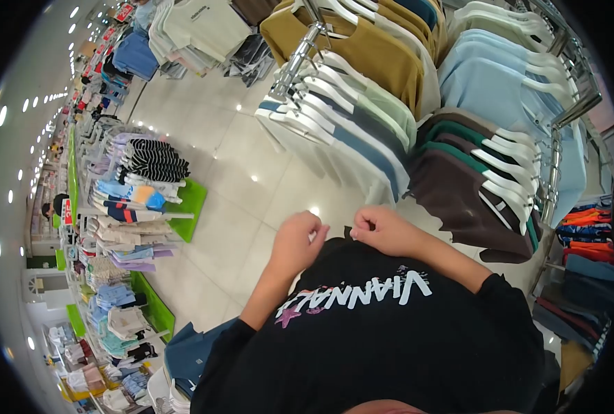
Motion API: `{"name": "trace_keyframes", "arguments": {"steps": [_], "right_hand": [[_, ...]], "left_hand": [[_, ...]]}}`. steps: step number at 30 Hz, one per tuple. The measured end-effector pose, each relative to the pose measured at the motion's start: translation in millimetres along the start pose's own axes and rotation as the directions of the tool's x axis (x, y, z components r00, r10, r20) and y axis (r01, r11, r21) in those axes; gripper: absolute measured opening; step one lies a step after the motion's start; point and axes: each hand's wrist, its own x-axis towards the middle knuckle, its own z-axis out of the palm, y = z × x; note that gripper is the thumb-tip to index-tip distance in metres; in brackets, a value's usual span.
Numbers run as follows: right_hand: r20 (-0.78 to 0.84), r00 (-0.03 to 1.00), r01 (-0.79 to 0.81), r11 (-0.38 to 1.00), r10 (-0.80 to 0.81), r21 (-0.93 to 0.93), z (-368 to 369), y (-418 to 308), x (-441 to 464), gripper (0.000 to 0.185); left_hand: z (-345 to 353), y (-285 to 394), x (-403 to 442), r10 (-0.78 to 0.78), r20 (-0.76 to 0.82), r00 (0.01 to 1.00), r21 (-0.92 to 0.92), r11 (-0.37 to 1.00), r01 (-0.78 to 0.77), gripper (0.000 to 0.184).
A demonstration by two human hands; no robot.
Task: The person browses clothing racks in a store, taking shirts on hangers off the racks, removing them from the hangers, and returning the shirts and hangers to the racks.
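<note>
Both hands are held up in front of my black printed T-shirt (390, 345), a short gap apart. My left hand (298, 238) has its fingers curled in, the thumb pointing toward the other hand. A small pale spot shows at its fingers, too small to name. My right hand (384, 232) is closed, thumb and fingers together. A small dark piece (349, 233) shows at its fingertips; I cannot tell whether it is gripped or lies behind. Just beyond the hands, white, blue and pale green shirts (352, 127) hang on white hangers.
Dark brown and green garments (459, 186) hang close on the right, with light blue shirts (486, 83) behind. A chrome rack (296, 65) carries mustard tops (369, 52). Clothing displays on green bases (189, 210) line the left side. Glossy tiled floor (231, 186) lies between.
</note>
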Motion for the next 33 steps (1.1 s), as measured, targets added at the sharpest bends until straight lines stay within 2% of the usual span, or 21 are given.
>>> {"name": "trace_keyframes", "arguments": {"steps": [1, 2, 3, 4, 5, 7, 9, 12, 14, 15, 16, 20, 24, 26, 27, 30, 31, 33], "right_hand": [[-0.003, 1.0, -0.003, 1.0, 0.003, 0.005, -7, 3, 1, 0.03], [-0.087, 0.996, 0.019, 1.0, -0.021, -0.018, -16, 6, 3, 0.025], [-0.169, 0.985, 0.037, 0.998, -0.044, -0.043, -25, 9, 4, 0.022], [-0.174, 0.984, 0.03, 0.999, -0.036, -0.039, -34, 14, 5, 0.022], [-0.245, 0.969, 0.013, 0.997, -0.032, -0.077, -44, 18, 8, 0.018], [-0.322, 0.946, -0.013, 0.994, -0.023, -0.111, -57, 20, 13, 0.017], [-0.428, 0.902, -0.132, 0.978, 0.052, -0.159, -67, 11, 19, 0.025], [-0.457, 0.889, -0.154, 0.951, 0.015, -0.269, -69, 10, 40, 0.031], [-0.48, 0.875, -0.204, 0.945, 0.06, -0.255, -64, 6, 59, 0.036], [-0.498, 0.867, -0.228, 0.902, 0.017, -0.366, -60, 8, 69, 0.037], [-0.509, 0.86, -0.252, 0.843, -0.029, -0.474, -57, 7, 81, 0.039], [-0.58, 0.812, -0.392, 0.797, 0.064, -0.46, -44, -10, 123, 0.041], [-0.616, 0.781, -0.448, 0.777, 0.1, -0.442, -31, -18, 156, 0.044], [-0.636, 0.764, -0.514, 0.701, 0.112, -0.494, -21, -20, 166, 0.045], [-0.647, 0.752, -0.533, 0.694, 0.127, -0.484, -17, -19, 169, 0.045], [-0.687, 0.706, -0.553, 0.741, 0.172, -0.382, -8, -11, 173, 0.047], [-0.688, 0.702, -0.554, 0.748, 0.184, -0.365, -7, -10, 172, 0.048], [-0.708, 0.678, -0.571, 0.748, 0.199, -0.338, -7, -8, 169, 0.049]], "left_hand": [[-3, -10, 13, 0.028, -0.011, 1.0, 0.106, 0.994, -0.027, 0.015], [-7, -15, 27, 0.028, -0.004, 1.0, 0.104, 0.994, -0.027, 0.015], [-10, -21, 41, 0.027, -0.079, 0.997, 0.113, 0.993, -0.018, 0.014], [-14, -28, 56, 0.027, -0.152, 0.988, 0.122, 0.993, -0.009, 0.015], [-20, -37, 71, 0.027, -0.143, 0.989, 0.119, 0.993, -0.01, 0.015], [-32, -56, 103, 0.102, -0.217, 0.971, 0.17, 0.983, -0.065, 0.031], [-44, -74, 133, 0.104, -0.213, 0.972, 0.184, 0.981, -0.064, 0.036], [-53, -107, 174, 0.129, -0.194, 0.972, 0.235, 0.968, -0.082, 0.046], [-59, -129, 197, 0.191, -0.194, 0.962, 0.263, 0.955, -0.137, 0.051], [-63, -140, 206, 0.197, -0.187, 0.962, 0.251, 0.957, -0.147, 0.051], [-68, -151, 216, 0.207, -0.113, 0.972, 0.264, 0.949, -0.171, 0.054], [-79, -195, 250, 0.223, 0.065, 0.973, 0.249, 0.94, -0.232, 0.06], [-84, -224, 272, 0.275, 0.117, 0.954, 0.165, 0.942, -0.291, 0.057], [-85, -232, 278, 0.293, 0.186, 0.938, 0.157, 0.933, -0.323, 0.057], [-85, -233, 281, 0.326, 0.181, 0.928, 0.149, 0.923, -0.354, 0.048], [-70, -248, 287, 0.38, 0.254, 0.89, 0.151, 0.893, -0.424, 0.039], [-67, -251, 288, 0.412, 0.218, 0.885, 0.136, 0.885, -0.445, 0.034], [-63, -253, 290, 0.414, 0.269, 0.87, 0.121, 0.881, -0.457, 0.034]]}}
